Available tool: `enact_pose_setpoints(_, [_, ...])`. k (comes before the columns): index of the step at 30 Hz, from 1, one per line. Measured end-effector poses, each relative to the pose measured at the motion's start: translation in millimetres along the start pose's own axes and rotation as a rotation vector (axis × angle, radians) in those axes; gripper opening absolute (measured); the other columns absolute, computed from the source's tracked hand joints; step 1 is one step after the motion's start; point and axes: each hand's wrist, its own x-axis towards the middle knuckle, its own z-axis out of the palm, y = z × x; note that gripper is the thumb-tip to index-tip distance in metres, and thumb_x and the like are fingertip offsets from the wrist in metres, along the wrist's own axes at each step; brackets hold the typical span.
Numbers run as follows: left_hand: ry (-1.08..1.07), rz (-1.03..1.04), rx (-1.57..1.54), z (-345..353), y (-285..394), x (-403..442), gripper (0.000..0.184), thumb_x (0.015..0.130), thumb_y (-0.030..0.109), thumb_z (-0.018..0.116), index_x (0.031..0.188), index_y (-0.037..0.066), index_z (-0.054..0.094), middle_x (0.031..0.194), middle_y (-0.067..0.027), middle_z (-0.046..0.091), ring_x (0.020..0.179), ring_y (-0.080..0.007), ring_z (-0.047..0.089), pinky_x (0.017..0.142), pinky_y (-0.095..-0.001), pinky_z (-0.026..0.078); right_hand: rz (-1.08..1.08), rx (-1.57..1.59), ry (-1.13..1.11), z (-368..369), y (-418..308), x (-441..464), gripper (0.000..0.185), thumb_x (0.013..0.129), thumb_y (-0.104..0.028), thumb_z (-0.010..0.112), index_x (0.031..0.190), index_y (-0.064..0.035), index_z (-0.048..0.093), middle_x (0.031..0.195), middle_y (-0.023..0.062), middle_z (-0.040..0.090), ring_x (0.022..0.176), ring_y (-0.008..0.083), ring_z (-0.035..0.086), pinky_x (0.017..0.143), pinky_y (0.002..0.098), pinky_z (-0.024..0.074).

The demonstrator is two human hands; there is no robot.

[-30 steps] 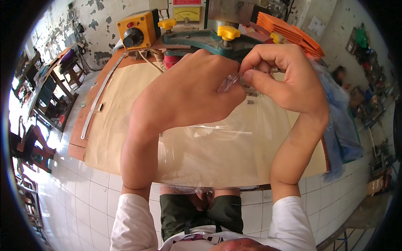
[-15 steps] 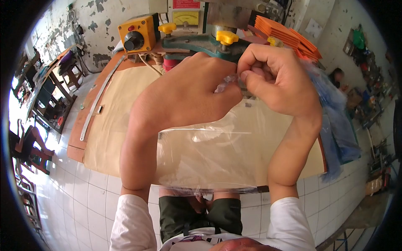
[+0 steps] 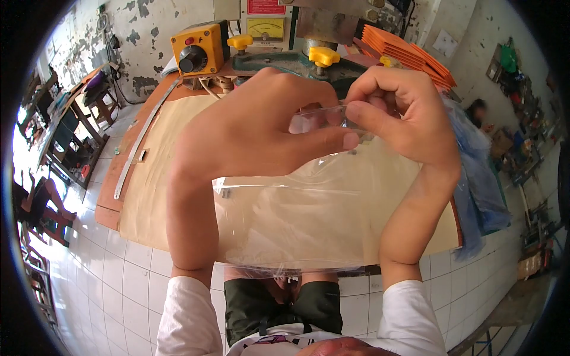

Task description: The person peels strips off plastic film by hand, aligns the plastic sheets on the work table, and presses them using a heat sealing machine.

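Head view: toward twelve o'clock above our table (image 3: 109, 200), our right hand (image 3: 415, 118) pinches clear plastic film (image 3: 309, 216); our left hand (image 3: 243, 130) curves open beside it. Part is raised; the rest spreads toward six o'clock.

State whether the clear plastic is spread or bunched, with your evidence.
Mostly spread: the clear plastic lies over the tan sheet and past its near edge. The right hand pinches a raised part.

Both wrists bend inward, the left hand (image 3: 261, 127) thumb extended, the right hand (image 3: 409, 113) pinching beside it.
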Motion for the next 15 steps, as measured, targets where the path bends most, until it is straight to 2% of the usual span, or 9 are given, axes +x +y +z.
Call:
enact_pose_setpoints(5, [0.059, 0.063, -0.036, -3, -17, -2, 0.017, 0.088, 0.015, 0.073, 0.097, 0.001, 0.07, 0.079, -0.0077, 0.07, 0.071, -0.0131, 0.065, 0.066, -0.0278, 0.051, -0.073, 0.092, -0.071, -10, 2, -2, 0.006, 0.089, -0.005, 0.069, 0.089, 0.0003, 0.066, 0.071, -0.0043, 0.057, 0.065, 0.0004, 0.049, 0.057, 0.0186, 0.0397])
enact_pose_setpoints(10, [0.122, 0.092, 0.016, -2, -18, -1, 0.013, 0.089, 0.012, 0.07, 0.096, 0.0, 0.07, 0.075, -0.0064, 0.07, 0.066, -0.0119, 0.063, 0.063, -0.0257, 0.05, -0.042, 0.059, -0.097, -10, 4, -2, 0.009, 0.091, -0.007, 0.069, 0.093, 0.0009, 0.066, 0.073, -0.0027, 0.059, 0.068, 0.0016, 0.053, 0.061, 0.0189, 0.0436])
enact_pose_setpoints(12, [0.107, 0.042, 0.048, -2, -16, 0, 0.012, 0.09, 0.011, 0.07, 0.095, 0.0, 0.07, 0.077, -0.0071, 0.071, 0.068, -0.0121, 0.065, 0.064, -0.0261, 0.051, -0.042, 0.043, -0.084, -8, 5, -1, 0.009, 0.091, -0.008, 0.069, 0.093, 0.0011, 0.066, 0.073, -0.0021, 0.06, 0.068, 0.0022, 0.054, 0.061, 0.0192, 0.0446])
enact_pose_setpoints(15, [0.119, 0.026, 0.047, 1, -17, 3, 0.011, 0.09, 0.01, 0.069, 0.095, 0.0, 0.071, 0.08, -0.0084, 0.073, 0.072, -0.0125, 0.068, 0.065, -0.0259, 0.053, -0.156, -0.108, -0.043, -3, 3, 1, 0.009, 0.09, -0.007, 0.068, 0.094, 0.0017, 0.068, 0.074, 0.0003, 0.064, 0.067, 0.0035, 0.056, 0.061, 0.0201, 0.0457])
